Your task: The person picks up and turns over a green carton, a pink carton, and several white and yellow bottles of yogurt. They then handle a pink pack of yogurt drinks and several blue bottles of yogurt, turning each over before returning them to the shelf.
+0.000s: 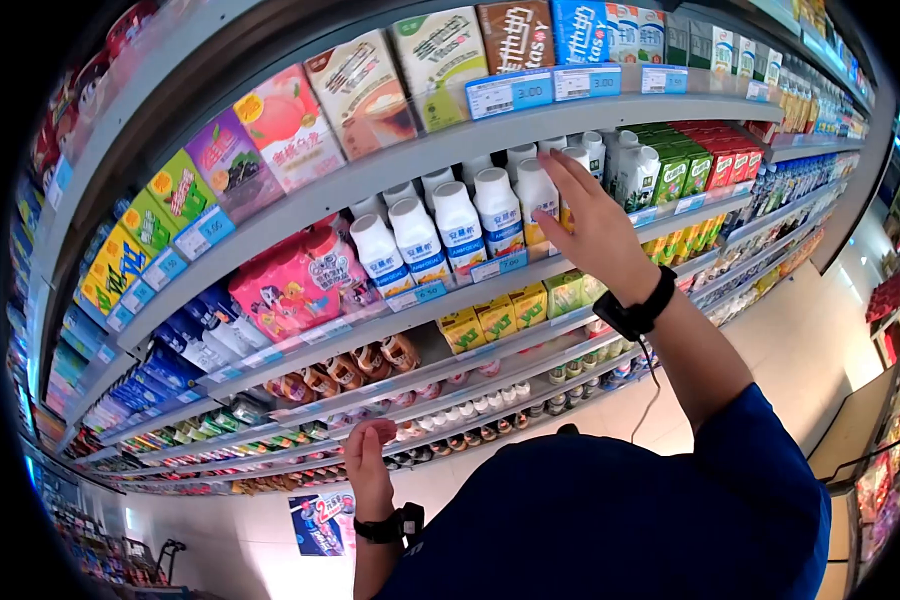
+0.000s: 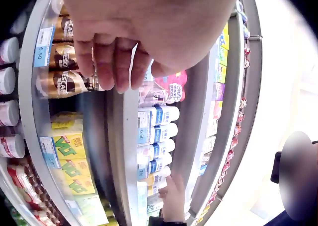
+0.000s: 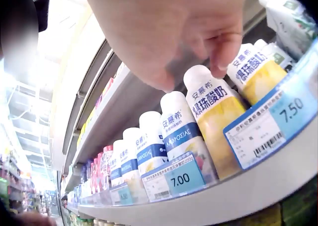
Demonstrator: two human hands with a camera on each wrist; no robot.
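Note:
My right hand reaches to a shelf row of white-capped bottles, fingers extended. In the right wrist view the thumb and a finger of this hand are on either side of the cap of a yellow-and-white bottle; contact is unclear. Beside it stands a bottle with a blue band. My left hand is low before the lower shelves, fingers loosely bent, holding nothing. The left wrist view shows this hand in front of brown-and-gold bottles.
Drink cartons line the shelf above. Pink packs stand left of the bottles, and yellow boxes are below. A shelf lip with price tags runs before the bottles. Pale floor shows at the right.

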